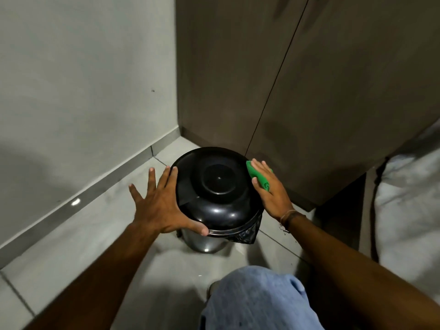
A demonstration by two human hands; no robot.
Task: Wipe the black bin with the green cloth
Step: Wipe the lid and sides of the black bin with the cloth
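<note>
The black bin [217,186] stands on the floor in a corner, with a domed black lid, a shiny metal body below and a black liner bag sticking out at its right rim. My left hand [162,206] lies flat against the lid's left side, fingers spread, thumb on the front rim. My right hand [271,189] presses the green cloth [258,175] against the lid's right side; the cloth shows between and under my fingers.
A grey wall [83,91] with a skirting strip runs along the left. Brown cabinet doors [309,91] stand directly behind and to the right of the bin. A white bag [409,198] sits at the right. My knee in light blue jeans [257,303] is below.
</note>
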